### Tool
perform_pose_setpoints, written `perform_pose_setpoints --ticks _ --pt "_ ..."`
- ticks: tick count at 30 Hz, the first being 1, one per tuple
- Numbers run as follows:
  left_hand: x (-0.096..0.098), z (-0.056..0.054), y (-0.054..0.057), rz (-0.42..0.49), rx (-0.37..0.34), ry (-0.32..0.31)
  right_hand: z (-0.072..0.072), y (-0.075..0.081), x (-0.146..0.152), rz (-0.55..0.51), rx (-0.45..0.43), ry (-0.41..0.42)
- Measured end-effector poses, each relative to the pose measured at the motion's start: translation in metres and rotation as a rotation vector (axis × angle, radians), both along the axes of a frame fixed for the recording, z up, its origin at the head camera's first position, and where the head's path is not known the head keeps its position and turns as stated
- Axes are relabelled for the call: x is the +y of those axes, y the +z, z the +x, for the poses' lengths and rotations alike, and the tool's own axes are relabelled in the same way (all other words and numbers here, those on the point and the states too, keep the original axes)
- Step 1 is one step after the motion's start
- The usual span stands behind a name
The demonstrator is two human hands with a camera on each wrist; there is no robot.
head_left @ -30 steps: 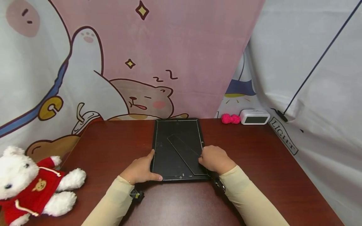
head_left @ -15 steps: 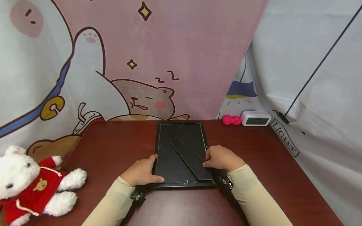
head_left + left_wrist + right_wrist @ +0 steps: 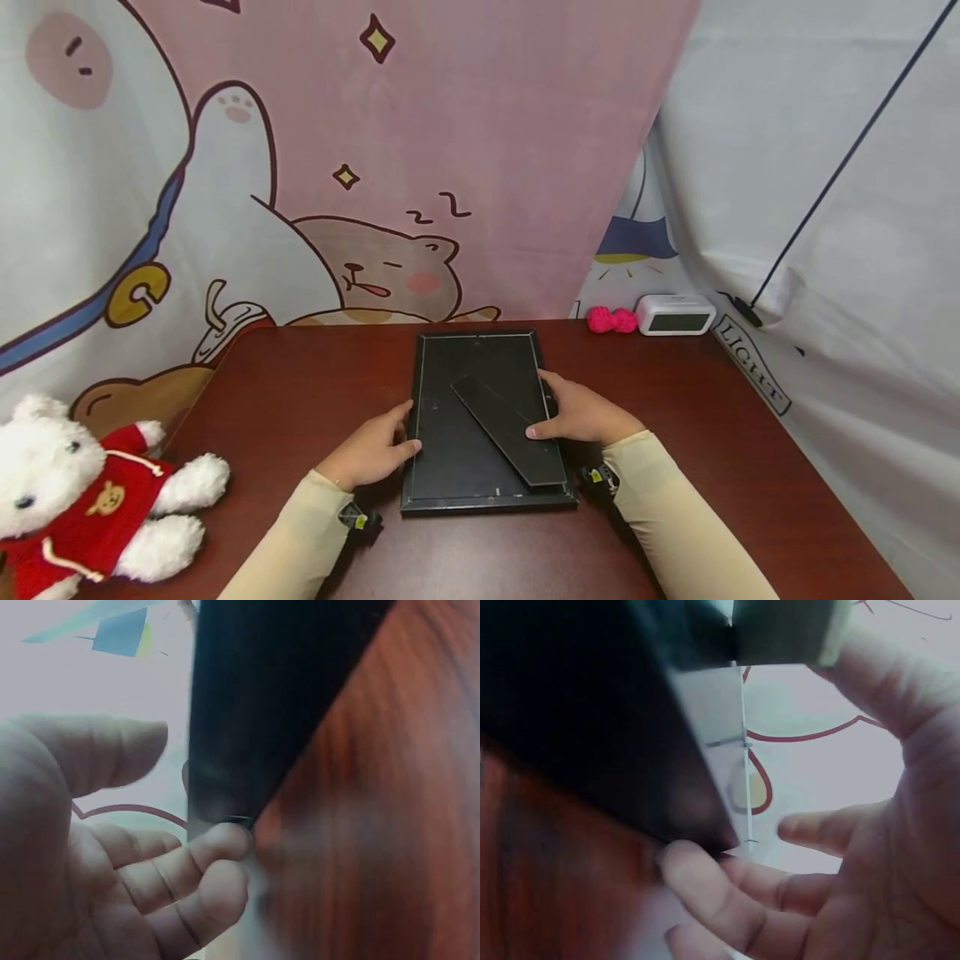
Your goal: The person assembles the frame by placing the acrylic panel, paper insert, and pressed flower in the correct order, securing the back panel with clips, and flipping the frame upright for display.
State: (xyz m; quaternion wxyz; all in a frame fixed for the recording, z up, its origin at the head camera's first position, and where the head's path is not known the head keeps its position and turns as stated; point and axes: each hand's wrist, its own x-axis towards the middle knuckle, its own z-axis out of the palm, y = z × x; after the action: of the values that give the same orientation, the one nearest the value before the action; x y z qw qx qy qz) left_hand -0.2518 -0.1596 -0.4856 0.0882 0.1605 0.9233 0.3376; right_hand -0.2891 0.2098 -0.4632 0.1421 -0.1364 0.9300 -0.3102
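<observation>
On the reddish-brown tabletop (image 3: 300, 367), note a black framed panel (image 3: 446, 458) lying flat near the middle, with a tapering black strip (image 3: 498, 421) slanting over its right half. Log the left hand (image 3: 367, 450) at the left rim: fingers loosely bent, tips at the edge, thumb seemingly clear in the left wrist view; no closed grip there. Log the right hand (image 3: 585, 412) opposite: thumb against the strip, fingers down at the panel's right edge. Cannot tell whether squeezing or merely resting.

Against half a second ago, see the right hand loosened from a tight bunch over the strip to a wider spread across strip and rim. See the left thumb drawn back from the near corner toward the left side. See the panel seemingly a touch nearer the person.

Judge this a shift from working the strip to steadying the whole panel from both sides. Note a white clock (image 3: 677, 315) at the far edge, well apart.
</observation>
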Motion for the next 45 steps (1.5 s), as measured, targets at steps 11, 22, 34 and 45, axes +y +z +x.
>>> perform_pose_setpoints --ticks 11,22,34,45 --pt "-0.002 -0.003 0.002 -0.026 0.015 0.028 -0.002 -0.002 -0.006 -0.059 -0.014 0.005" --pt "-0.003 -0.001 0.003 0.04 -0.07 0.05 0.006 0.005 -0.015 -0.005 -0.032 -0.021" --pt "-0.003 -0.002 0.002 0.064 -0.066 0.029 0.005 0.002 -0.015 0.018 -0.032 -0.021" --pt "-0.004 -0.003 0.0 -0.014 -0.016 0.031 0.004 -0.002 -0.014 0.043 -0.017 0.02"
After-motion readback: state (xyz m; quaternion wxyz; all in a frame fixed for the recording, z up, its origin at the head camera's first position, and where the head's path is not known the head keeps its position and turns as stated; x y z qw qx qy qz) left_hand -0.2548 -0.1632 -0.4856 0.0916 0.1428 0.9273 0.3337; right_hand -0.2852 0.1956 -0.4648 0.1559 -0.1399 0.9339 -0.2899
